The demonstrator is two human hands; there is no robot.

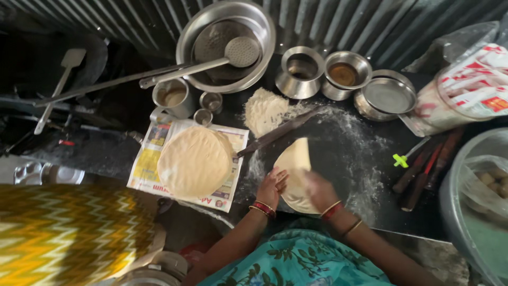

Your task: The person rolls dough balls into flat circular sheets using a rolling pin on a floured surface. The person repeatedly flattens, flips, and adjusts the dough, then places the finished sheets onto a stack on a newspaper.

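Single head-worn view, looking almost straight down from above the person onto a dark, flour-dusted worktop (344, 153). The near edge of the frame takes in the forearms and both hands, left hand (271, 186) and right hand (319, 189), close below the lens. The far edge reaches a corrugated metal wall (370, 26). Vessels fill the far side; a newspaper (153, 159) lies left.

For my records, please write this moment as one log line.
left hand: on dough disc | right hand: on disc | rolling pin: idle
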